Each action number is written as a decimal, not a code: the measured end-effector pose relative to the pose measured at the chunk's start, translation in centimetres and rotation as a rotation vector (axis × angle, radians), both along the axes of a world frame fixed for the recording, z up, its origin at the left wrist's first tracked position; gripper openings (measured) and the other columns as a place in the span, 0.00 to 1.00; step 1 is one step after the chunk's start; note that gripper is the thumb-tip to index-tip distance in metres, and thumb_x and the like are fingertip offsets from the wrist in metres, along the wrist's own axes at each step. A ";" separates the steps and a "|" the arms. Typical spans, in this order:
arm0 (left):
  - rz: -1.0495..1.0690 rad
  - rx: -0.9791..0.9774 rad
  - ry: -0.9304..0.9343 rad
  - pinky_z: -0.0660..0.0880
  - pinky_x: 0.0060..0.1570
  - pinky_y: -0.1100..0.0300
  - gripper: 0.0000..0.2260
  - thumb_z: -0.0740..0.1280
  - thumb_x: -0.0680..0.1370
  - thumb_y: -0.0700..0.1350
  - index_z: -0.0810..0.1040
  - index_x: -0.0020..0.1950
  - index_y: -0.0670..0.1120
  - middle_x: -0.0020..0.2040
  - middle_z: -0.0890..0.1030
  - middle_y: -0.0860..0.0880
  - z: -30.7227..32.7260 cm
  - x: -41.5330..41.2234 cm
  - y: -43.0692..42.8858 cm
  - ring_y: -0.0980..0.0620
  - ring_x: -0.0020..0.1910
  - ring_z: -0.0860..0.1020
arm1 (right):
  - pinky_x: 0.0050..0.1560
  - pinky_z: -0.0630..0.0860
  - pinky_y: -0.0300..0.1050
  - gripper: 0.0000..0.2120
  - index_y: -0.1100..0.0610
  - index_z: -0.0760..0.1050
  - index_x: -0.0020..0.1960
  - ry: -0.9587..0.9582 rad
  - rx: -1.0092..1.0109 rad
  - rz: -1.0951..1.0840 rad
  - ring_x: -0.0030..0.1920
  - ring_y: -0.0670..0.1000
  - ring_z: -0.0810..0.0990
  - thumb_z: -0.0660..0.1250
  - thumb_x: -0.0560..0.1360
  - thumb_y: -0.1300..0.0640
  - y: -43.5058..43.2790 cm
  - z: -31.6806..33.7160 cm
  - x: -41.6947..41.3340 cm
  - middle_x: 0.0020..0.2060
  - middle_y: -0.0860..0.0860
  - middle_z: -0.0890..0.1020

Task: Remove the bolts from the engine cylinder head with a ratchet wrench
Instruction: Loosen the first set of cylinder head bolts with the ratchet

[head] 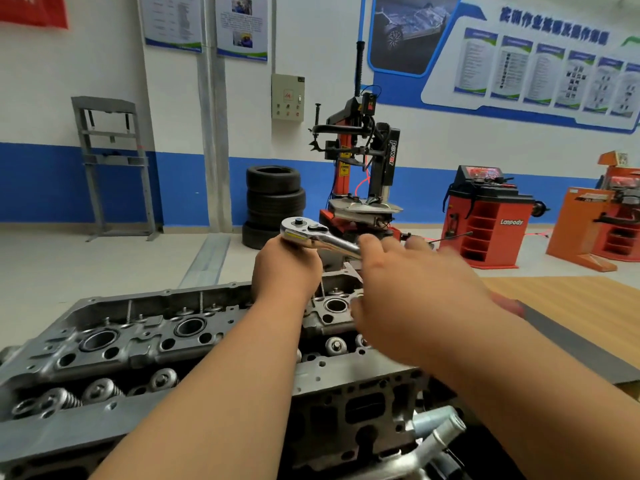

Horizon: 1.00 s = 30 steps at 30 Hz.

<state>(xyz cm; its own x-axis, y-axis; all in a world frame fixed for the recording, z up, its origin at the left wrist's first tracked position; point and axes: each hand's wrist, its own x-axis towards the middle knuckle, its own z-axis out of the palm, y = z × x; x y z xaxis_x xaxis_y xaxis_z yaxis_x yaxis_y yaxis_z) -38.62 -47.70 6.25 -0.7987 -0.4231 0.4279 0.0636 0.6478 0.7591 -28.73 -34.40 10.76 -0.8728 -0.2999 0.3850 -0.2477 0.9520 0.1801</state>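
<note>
1. Steadying comes first: the left hand [287, 268] sits above the far edge of the cylinder head [138, 341]. Its fingers are clenched just under the drive end of the ratchet [306, 234], round whatever stem runs down from it. The fist hides that part.
2. The right hand [405, 289] is over the handle, above the cylinder head's far right end, and it's blurred. Whether its fingers have closed on the handle or lie loose, I cannot tell.
3. The bolt in play is out of sight below the left fist, so there's no reading how far out it is.
4. Best play, I'd say: press that left fist straight down toward the cylinder head so the socket sits square.
5. Get a full wrap near the handle's end before pulling, because polished steel could slip out of a loose hold.
6. Make short, level sweeps parallel to the cylinder head's top face. Tilt, and the socket may ride off and round the bolt.
7. Watch your knuckles on the valve springs [104, 389] along the near edge.
8. The counter [571, 306], right of the cylinder head, looks a fair spot for freed bolts.
</note>
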 end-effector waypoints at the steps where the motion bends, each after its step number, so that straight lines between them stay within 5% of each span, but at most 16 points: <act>1: 0.003 -0.024 -0.022 0.62 0.27 0.62 0.11 0.60 0.77 0.42 0.70 0.34 0.48 0.31 0.72 0.50 0.1 0.1 0.1 0.54 0.30 0.68 | 0.62 0.61 0.59 0.28 0.52 0.55 0.70 -0.002 0.036 -0.079 0.64 0.57 0.65 0.61 0.75 0.49 0.7 0.0 -1.8 0.64 0.53 0.68; 4: -0.111 0.111 0.029 0.66 0.31 0.62 0.08 0.66 0.76 0.48 0.77 0.37 0.49 0.34 0.77 0.52 -0.2 0.2 -0.4 0.56 0.34 0.73 | 0.70 0.44 0.67 0.31 0.50 0.53 0.73 -0.086 -0.062 -0.117 0.71 0.59 0.57 0.62 0.73 0.54 1.8 0.4 -8.2 0.70 0.54 0.61; 9: -0.235 0.193 0.080 0.69 0.33 0.61 0.03 0.67 0.76 0.46 0.76 0.42 0.51 0.39 0.81 0.51 -0.3 0.7 -1.0 0.54 0.39 0.78 | 0.70 0.52 0.65 0.31 0.55 0.56 0.73 -0.251 -0.116 -0.100 0.73 0.60 0.54 0.63 0.72 0.54 -1.6 2.4 -14.0 0.72 0.55 0.61; 14: -0.350 0.074 -0.143 0.77 0.53 0.52 0.06 0.60 0.81 0.49 0.72 0.58 0.52 0.50 0.81 0.52 0.4 1.2 -1.5 0.52 0.49 0.80 | 0.70 0.46 0.70 0.34 0.55 0.51 0.75 -0.213 -0.108 -0.120 0.74 0.62 0.49 0.62 0.74 0.53 -1.4 1.5 -14.2 0.74 0.55 0.57; 18: -0.372 -0.128 -0.191 0.69 0.47 0.61 0.03 0.62 0.81 0.49 0.74 0.54 0.54 0.46 0.82 0.57 0.6 2.7 -3.0 0.57 0.47 0.78 | 0.69 0.47 0.71 0.33 0.56 0.52 0.75 -0.189 -0.097 -0.125 0.74 0.64 0.51 0.61 0.75 0.49 -0.9 1.3 -12.9 0.74 0.55 0.59; 21: -0.343 -0.105 -0.102 0.69 0.43 0.64 0.02 0.64 0.80 0.48 0.73 0.51 0.56 0.46 0.82 0.55 -0.1 3.0 -3.0 0.59 0.46 0.78 | 0.70 0.47 0.70 0.32 0.57 0.55 0.74 -0.163 0.018 -0.178 0.73 0.64 0.56 0.62 0.74 0.51 -0.5 1.7 -10.8 0.72 0.56 0.63; 24: -0.354 -0.081 -0.059 0.74 0.49 0.59 0.02 0.66 0.79 0.48 0.74 0.48 0.56 0.45 0.83 0.54 -0.3 2.8 -3.0 0.57 0.46 0.80 | 0.70 0.50 0.68 0.29 0.57 0.59 0.72 -0.202 0.109 -0.245 0.69 0.64 0.64 0.63 0.74 0.52 0.1 2.3 -6.7 0.67 0.57 0.69; 27: -0.348 -0.067 -0.035 0.75 0.53 0.55 0.02 0.66 0.79 0.47 0.75 0.47 0.55 0.44 0.83 0.53 -0.4 3.0 -3.1 0.53 0.47 0.81 | 0.66 0.60 0.63 0.24 0.56 0.64 0.66 -0.251 0.047 -0.142 0.62 0.60 0.70 0.63 0.75 0.48 0.1 2.6 -1.8 0.60 0.55 0.73; 30: -0.346 -0.052 -0.025 0.72 0.44 0.66 0.04 0.66 0.79 0.48 0.75 0.45 0.57 0.39 0.81 0.59 -0.6 3.1 -3.0 0.64 0.43 0.79 | 0.65 0.60 0.60 0.27 0.58 0.60 0.68 -0.239 -0.004 0.036 0.62 0.57 0.69 0.60 0.76 0.45 0.0 1.9 2.5 0.60 0.54 0.71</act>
<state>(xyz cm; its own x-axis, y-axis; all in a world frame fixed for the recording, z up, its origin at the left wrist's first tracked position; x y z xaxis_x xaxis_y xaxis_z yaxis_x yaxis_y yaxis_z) -35.56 -50.71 5.62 -0.9014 -0.1039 0.4203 0.2677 0.6292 0.7297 -26.22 -34.37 12.69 -0.9281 -0.3315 0.1697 -0.3168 0.9423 0.1079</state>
